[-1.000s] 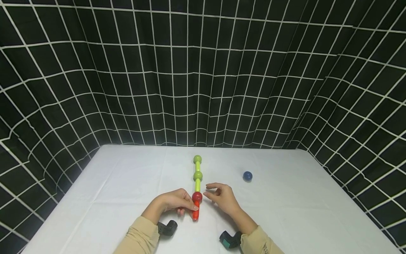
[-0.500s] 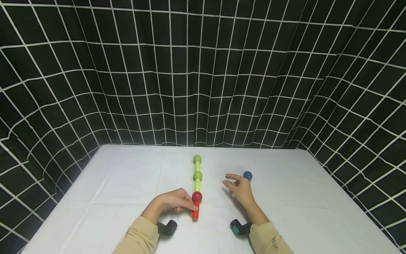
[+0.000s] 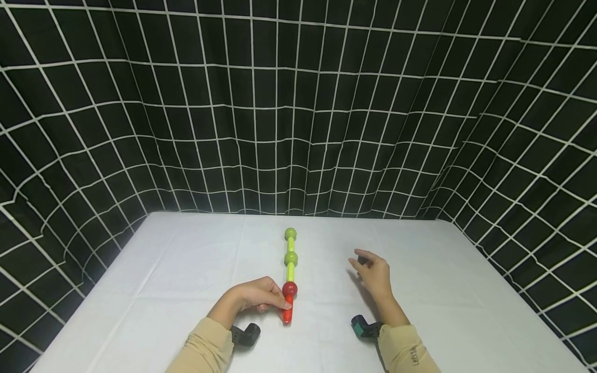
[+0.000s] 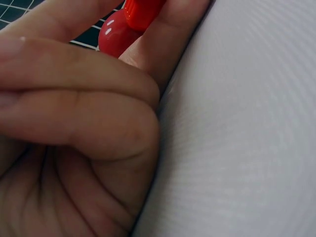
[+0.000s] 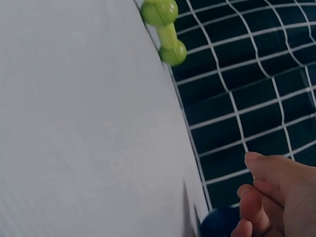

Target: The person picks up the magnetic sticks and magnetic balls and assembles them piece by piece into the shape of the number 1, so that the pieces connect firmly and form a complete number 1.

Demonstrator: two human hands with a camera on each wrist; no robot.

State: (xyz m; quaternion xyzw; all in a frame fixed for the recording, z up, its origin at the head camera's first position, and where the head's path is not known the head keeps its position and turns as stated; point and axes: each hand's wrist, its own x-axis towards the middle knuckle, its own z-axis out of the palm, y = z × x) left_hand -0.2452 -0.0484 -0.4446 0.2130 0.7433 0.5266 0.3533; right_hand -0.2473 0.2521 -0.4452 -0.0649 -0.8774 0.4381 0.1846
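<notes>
My left hand pinches a red rod between thumb and fingers, close over the white tabletop. At the rod's far end sits a red ball, also visible past the fingers in the left wrist view. Beyond it, in a straight line, run a lime-green rod, a green ball, another short green rod and a second green ball. My right hand hovers by a blue ball, thumb and forefinger apart. In the head view its fingers mostly hide that ball.
A white cloth covers the table. Black curtains with a white grid rise behind it and at both sides. A dark camera mount sits on the left wrist, and another mount on the right.
My right hand has moved right, from beside the red ball to the blue ball, which its fingers now largely cover. The left hand and the ball-and-rod chain have stayed in place.
</notes>
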